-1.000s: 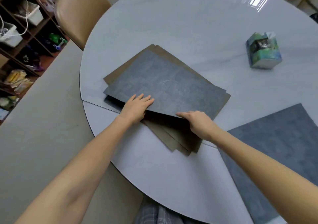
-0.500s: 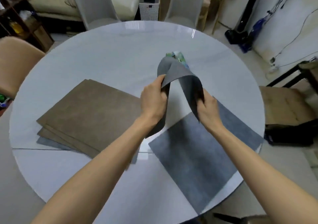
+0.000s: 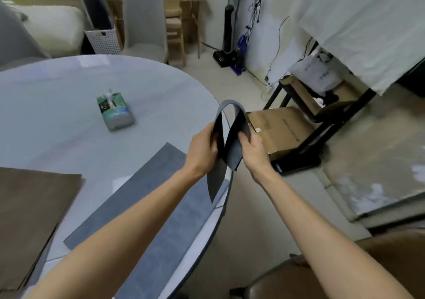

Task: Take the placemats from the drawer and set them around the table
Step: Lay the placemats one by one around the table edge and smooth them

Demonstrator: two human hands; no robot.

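Both hands, left (image 3: 202,149) and right (image 3: 254,150), grip with curled fingers a grey felt-like mat (image 3: 230,135), bent into a loop, above the round glossy bench (image 3: 57,87) at its right edge.

Home dining room: round table (image 3: 69,80) (chairs (image 3: 143,22) around).

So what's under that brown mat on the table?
More mats. Under the brown mat, thin layered edges of a stack peek out along its right side, resting on the table. How many there are, and their colours, is covered by the top mat.
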